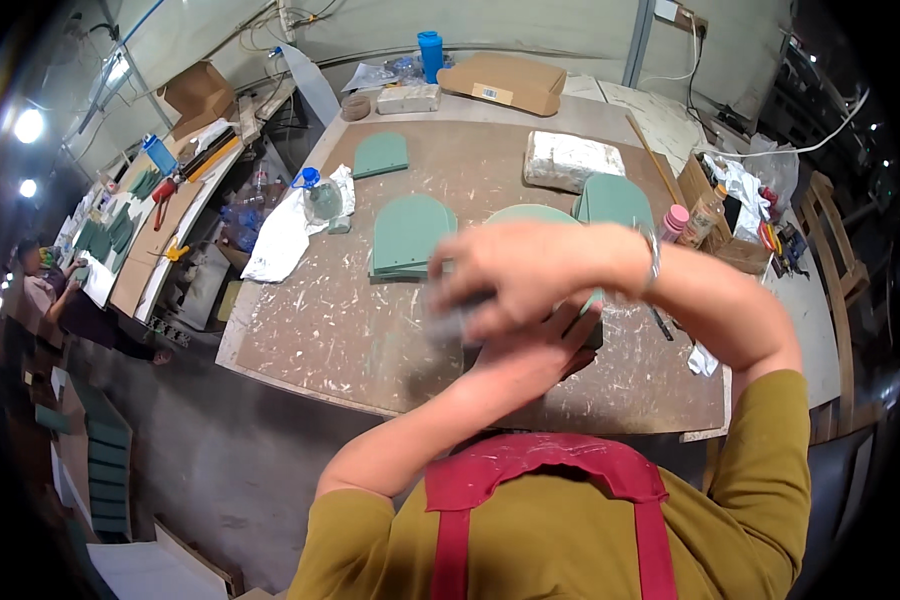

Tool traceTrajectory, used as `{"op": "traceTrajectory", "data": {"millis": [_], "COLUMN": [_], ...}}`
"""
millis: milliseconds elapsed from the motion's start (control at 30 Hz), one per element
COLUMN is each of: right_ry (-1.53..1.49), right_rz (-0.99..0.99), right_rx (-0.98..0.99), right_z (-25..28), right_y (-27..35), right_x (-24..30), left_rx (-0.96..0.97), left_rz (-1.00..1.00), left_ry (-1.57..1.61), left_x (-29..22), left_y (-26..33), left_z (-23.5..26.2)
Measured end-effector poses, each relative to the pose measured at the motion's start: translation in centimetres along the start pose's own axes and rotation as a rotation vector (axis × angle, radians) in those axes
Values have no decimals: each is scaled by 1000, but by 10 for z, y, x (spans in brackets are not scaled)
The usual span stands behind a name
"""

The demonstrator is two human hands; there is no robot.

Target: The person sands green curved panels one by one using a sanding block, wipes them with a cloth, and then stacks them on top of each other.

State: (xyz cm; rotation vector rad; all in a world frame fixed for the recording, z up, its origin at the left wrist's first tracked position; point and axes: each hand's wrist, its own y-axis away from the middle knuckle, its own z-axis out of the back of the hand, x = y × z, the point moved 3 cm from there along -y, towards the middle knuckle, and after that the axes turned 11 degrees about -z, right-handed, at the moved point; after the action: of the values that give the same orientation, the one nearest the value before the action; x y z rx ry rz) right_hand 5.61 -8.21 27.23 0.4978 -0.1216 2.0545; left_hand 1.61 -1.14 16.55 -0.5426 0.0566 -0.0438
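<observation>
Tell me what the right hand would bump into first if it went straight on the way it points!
Probably the green arch-topped panels just to the left of the right hand. It's blurred and its height is unclear, so it might pass above them.

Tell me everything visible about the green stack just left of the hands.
The green stack lies flat on the brown worktop. Its matte, board-like top piece is rounded at the far end and straight along the near edge, where small dark dots show. At least one more piece lies beneath, slightly out of line. The blurred right hand overlaps its near right corner; contact can't be told.
</observation>
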Motion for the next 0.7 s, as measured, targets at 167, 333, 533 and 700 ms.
{"op": "traceTrajectory", "data": {"millis": [167,333,533,700], "right_ry": [256,234,509,-887], "right_rz": [-394,-282,-634,-625], "right_rx": [-245,-165,-556,-736], "right_z": [23,16,41,-3], "right_y": [-8,-14,31,125], "right_x": [-82,-37,-139,-148], "left_rx": [-102,-116,-97,-321], "left_rz": [-55,-70,-73,299], "left_ry": [-38,-36,77,44], "left_x": [2,1,4,42], "left_y": [-3,-2,-3,46], "left_z": [6,3,21,55]}}
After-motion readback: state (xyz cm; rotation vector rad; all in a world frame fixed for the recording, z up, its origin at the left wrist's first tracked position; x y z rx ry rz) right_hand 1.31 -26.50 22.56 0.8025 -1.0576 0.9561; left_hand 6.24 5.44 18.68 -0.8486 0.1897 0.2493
